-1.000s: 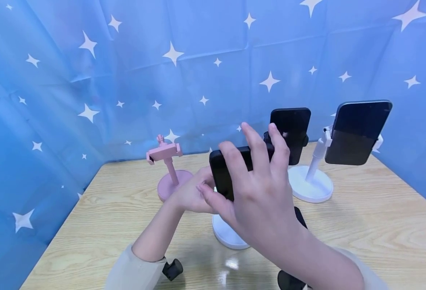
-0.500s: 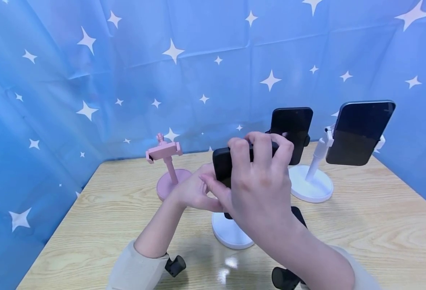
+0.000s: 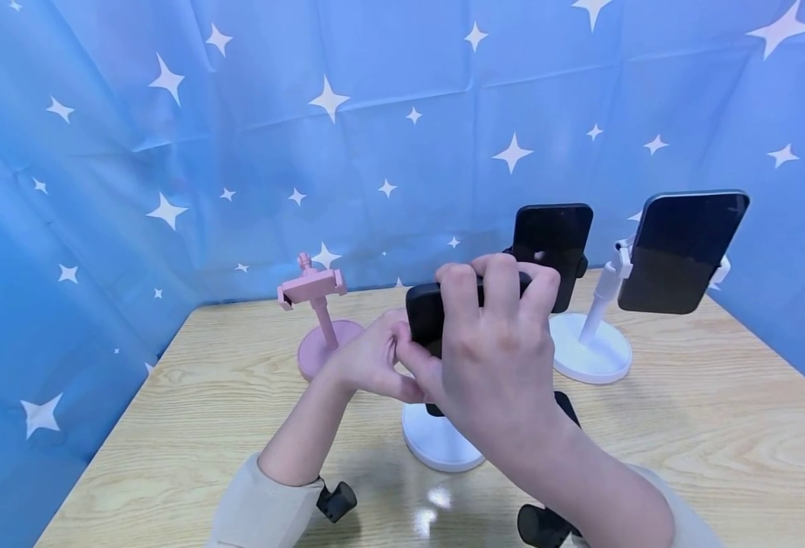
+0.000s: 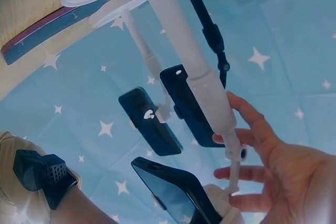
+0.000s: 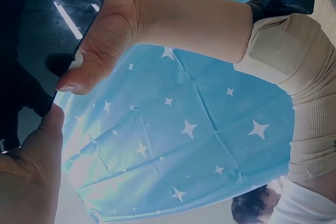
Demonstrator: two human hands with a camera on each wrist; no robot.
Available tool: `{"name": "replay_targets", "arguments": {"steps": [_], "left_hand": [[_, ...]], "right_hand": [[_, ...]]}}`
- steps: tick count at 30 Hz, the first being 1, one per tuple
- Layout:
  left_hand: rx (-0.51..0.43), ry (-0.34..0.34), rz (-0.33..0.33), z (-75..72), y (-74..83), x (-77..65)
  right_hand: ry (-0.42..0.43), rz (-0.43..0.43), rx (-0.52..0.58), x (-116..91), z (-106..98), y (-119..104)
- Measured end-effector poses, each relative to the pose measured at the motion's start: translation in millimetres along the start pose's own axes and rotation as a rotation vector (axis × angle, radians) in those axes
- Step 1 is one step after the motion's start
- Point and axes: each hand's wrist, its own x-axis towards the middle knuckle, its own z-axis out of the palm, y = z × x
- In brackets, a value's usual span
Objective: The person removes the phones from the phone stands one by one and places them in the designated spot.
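Note:
In the head view, a black phone stands upright above the round base of a white phone stand. My right hand grips the phone, its fingers bent over the top edge and its thumb on the near side. At the phone's left edge, my left hand holds the stand's head, with its fingers behind. The left wrist view has those fingers about the thin neck below the white pole. A white clamp tip shows at the phone's edge, beside the left thumb.
A pink phone stand without a phone stands at the back left. Behind my right hand, a black phone sits in a clamp. Further right, another phone is held in a white stand. A starred blue curtain backs the table.
My right fingers, raised and spread above the phone a second ago, have bent down over its top edge. My right thumb has come close to my left hand, and the phone has shifted slightly right.

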Motion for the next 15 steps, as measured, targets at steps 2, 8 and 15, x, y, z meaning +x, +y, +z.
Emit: {"name": "replay_targets", "arguments": {"steps": [2,8,15], "left_hand": [[-0.008,-0.003,-0.008,0.2,0.0,0.1],[0.006,-0.034,-0.02,-0.8,0.0,1.7],[0.036,-0.062,-0.047,-2.3,2.8,2.6]], "right_hand": [[0.005,0.011,-0.004,-8.9,10.6,6.3],[0.041,0.038,-0.036,-50.9,65.5,39.0],[0.066,0.059,-0.012,-70.8,96.4,57.6]]}}
